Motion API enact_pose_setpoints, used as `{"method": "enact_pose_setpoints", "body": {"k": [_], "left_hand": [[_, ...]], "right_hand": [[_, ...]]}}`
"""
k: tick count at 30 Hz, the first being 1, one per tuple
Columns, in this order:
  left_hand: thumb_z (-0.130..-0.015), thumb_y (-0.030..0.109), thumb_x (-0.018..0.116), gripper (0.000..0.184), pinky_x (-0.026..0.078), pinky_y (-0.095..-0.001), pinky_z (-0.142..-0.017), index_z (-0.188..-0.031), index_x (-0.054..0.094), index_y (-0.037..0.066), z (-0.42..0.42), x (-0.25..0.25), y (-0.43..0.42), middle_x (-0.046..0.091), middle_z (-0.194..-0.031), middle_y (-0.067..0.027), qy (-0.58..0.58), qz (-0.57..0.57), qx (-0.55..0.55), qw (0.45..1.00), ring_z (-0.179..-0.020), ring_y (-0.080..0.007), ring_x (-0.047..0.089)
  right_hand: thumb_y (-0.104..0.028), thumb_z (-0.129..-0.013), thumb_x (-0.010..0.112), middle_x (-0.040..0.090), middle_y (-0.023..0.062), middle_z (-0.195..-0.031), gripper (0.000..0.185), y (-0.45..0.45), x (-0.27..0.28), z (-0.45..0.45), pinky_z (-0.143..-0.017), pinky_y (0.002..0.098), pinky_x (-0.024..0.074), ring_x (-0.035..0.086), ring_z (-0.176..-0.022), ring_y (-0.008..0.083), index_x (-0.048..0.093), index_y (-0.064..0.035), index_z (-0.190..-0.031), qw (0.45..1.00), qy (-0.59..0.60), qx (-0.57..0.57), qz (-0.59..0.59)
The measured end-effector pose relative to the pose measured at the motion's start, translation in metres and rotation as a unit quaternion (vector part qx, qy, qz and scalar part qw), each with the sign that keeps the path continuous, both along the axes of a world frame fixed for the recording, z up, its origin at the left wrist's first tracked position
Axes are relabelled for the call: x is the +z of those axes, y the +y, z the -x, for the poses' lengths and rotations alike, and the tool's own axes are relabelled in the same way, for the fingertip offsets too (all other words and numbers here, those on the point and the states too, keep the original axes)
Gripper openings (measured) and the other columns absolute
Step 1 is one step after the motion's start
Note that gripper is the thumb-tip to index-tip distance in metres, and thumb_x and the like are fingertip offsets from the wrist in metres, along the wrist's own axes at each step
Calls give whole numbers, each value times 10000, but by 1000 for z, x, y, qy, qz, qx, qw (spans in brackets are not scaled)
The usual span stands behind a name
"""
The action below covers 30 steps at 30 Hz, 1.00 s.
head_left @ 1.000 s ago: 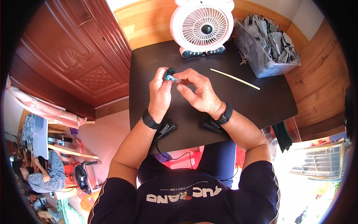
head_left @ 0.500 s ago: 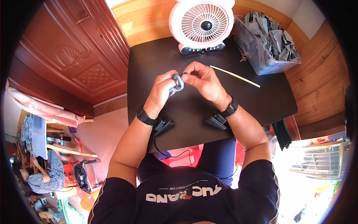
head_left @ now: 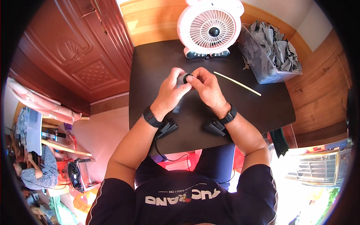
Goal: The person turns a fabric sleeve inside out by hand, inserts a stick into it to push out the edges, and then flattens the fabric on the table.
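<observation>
- Dark tabletop (head_left: 243,108) in front of me, with wood-panelled walls past its far edge and a carved reddish door (head_left: 56,63) off to the left.
- My left hand (head_left: 169,92) has its fingers closed around a blurred grey piece (head_left: 181,81), above the middle of the tabletop.
- My right hand (head_left: 210,89) has its thumb and fingers together, clamped on a small black ring-like item (head_left: 187,77) right against the grey piece, between my 2 hands.
- Below my left hand hangs a greyish strip (head_left: 176,109); I can't tell whether it joins the grey piece.
- Beyond my hands stands a pink-and-white fan (head_left: 213,32), upright.
- Right of the fan, a clear bin (head_left: 264,73) holds a heap of grey scraps (head_left: 275,47).
- Between the bin and my right hand, a thin pale stick (head_left: 237,83) lies slantwise.
- Near my 2 black wristbands (head_left: 150,117) are 2 black devices (head_left: 167,128).
- Far left, a person (head_left: 39,174) in patterned clothing.
</observation>
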State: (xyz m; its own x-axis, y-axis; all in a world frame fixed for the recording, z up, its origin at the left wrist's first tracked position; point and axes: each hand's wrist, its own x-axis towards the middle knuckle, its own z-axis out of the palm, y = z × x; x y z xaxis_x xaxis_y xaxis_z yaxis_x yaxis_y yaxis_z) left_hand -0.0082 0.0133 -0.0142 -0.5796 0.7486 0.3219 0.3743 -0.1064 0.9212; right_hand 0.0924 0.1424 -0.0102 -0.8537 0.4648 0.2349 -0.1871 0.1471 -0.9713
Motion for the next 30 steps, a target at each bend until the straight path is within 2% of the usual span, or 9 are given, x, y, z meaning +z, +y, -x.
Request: {"method": "enact_pose_setpoints", "body": {"k": [3, 8, 11, 15, 18, 21, 22, 25, 30], "left_hand": [[-836, 167, 670, 242, 457, -271, -736, -943, 509, 20, 6, 9, -6, 587, -813, -40, -119, 13, -111, 987, -813, -112, 563], [-836, 135, 605, 148, 422, -253, -694, -893, 549, 10, 21, -5, -3, 544, -797, -17, -86, 27, -100, 991, -785, -91, 511], [-798, 132, 561, 175, 439, -304, -657, -891, 549, -16, 19, -9, 0, 573, -738, -95, 67, 71, 7, 995, -715, -166, 557], [-803, 114, 481, 147, 456, -439, -655, -862, 540, -7, 10, 3, -3, 601, -735, -237, 121, 75, 91, 986, -748, -431, 592], [-795, 88, 473, 137, 451, -401, -637, -846, 556, -9, 13, 1, -4, 583, -696, -204, 115, 53, 138, 982, -687, -367, 590], [-777, 69, 481, 136, 428, -325, -622, -815, 578, -17, 25, -12, -3, 563, -661, -110, -47, -46, 91, 994, -640, -238, 543], [-757, 44, 489, 149, 387, -250, -600, -837, 593, -26, 27, -7, -7, 549, -713, 5, -129, -67, 38, 989, -644, -96, 489], [-779, 87, 488, 173, 440, -267, -680, -871, 591, -17, 27, -7, -4, 593, -771, -59, -361, -189, -31, 913, -738, -148, 553], [-802, 116, 446, 182, 469, -268, -594, -890, 564, 9, 25, 6, -12, 601, -751, -85, -387, -130, 0, 913, -663, -177, 599]], "right_hand": [[-157, -912, 636, 586, -4, -744, 154, 0, 11, -4, -643, 220, 449, 539, -688, 61, 560, -41, -846, 986, -14, 98, 137], [-125, -911, 631, 597, 3, -771, 135, 4, 4, -2, -667, 236, 460, 550, -690, 84, 554, -42, -839, 992, 15, 98, 81], [-96, -890, 643, 593, 31, -759, 130, 2, 0, -2, -664, 264, 464, 553, -684, 125, 543, -30, -838, 994, 52, 63, -78], [-72, -861, 656, 559, 76, -741, 142, -9, 10, -5, -672, 308, 478, 554, -688, 182, 526, -15, -854, 972, 86, 50, -211], [-84, -877, 650, 564, 49, -743, 145, -8, 11, -6, -678, 295, 478, 556, -704, 148, 523, -17, -855, 970, 104, 50, -213], [-113, -905, 634, 578, 22, -765, 144, -7, 8, -3, -684, 272, 471, 553, -731, 108, 531, -24, -858, 988, 101, 51, -102], [-123, -915, 626, 582, 15, -776, 142, -3, 5, 0, -689, 263, 468, 551, -741, 96, 536, -27, -862, 993, 97, 44, -55], [-157, -941, 603, 604, 17, -809, 144, 11, -3, 7, -715, 249, 468, 562, -755, 86, 552, -37, -880, 996, 73, 31, 39], [-195, -917, 643, 621, 51, -980, 205, 13, 2, 8, -763, 281, 493, 589, -878, 125, 562, -33, -1014, 997, 53, 19, 60]]}}
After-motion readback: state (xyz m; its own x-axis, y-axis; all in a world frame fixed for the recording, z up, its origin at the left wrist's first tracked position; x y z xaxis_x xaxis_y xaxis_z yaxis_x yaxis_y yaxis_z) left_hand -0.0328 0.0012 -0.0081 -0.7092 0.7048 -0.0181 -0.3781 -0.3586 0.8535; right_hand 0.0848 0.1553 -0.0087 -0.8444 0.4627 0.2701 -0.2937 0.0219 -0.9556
